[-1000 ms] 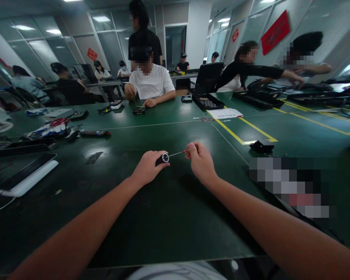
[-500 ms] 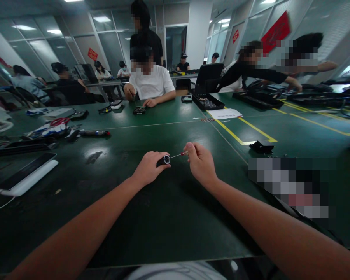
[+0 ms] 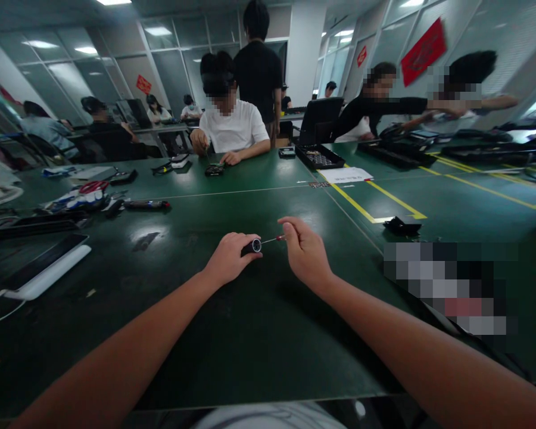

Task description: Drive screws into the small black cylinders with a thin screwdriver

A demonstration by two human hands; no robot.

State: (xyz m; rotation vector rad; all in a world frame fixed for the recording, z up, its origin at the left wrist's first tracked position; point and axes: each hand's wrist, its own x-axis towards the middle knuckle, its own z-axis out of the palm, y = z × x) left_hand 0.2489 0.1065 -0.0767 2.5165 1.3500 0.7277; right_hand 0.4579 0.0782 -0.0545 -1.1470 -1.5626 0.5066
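My left hand (image 3: 231,255) is closed around a short black cylinder (image 3: 252,246) with a silvery ring at its end, which faces right toward my other hand. My right hand (image 3: 307,250) grips a small screwdriver (image 3: 279,238) by its reddish handle, most of which the fingers hide. Its thin metal shaft points left, and the tip reaches the ringed end of the cylinder; whether it sits in a screw is too small to tell. Both hands are held above the green table (image 3: 232,333).
On the left lie a white device with a dark top (image 3: 49,268), a dark pen-like tool (image 3: 146,204) and tangled cables (image 3: 80,193). A small black part (image 3: 402,226) rests at right. Across the table, a person in white (image 3: 234,128) handles a circuit board, near a black tray (image 3: 320,157).
My right index finger has straightened and my thumb has shifted on the screwdriver handle. My left hand stays in place. Behind, a standing person in black has moved right.
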